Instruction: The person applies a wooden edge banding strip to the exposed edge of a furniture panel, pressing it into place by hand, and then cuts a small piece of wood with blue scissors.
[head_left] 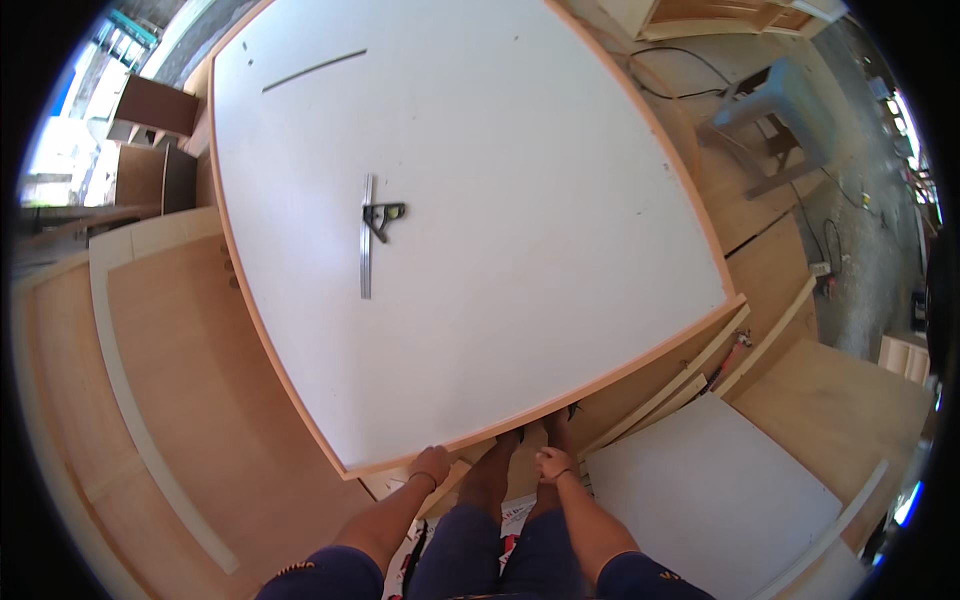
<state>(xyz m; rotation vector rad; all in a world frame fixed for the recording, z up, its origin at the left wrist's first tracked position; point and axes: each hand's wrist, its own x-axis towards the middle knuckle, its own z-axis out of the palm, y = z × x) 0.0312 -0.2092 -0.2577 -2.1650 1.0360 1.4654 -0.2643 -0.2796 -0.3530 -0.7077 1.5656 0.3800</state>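
Note:
A large white panel (500,250) with light wood edging lies before me. My left hand (431,464) is at its near edge, fingers curled over the wood edging. Close to my right knee, a little short of the panel, my right hand (552,463) is closed; whatever its fingers hold, if anything, is hidden. A combination square (368,235) with a steel blade and dark head rests left of the panel's middle. Farther off on the same surface lies a thin dark strip (315,70).
Wooden frame pieces (180,400) stand to my left. On the right are a smaller white board (710,490), a red-handled hammer (728,362) and wood strips (650,410). A blue plastic stool (780,115) stands at the far right, with cables (690,95) around it.

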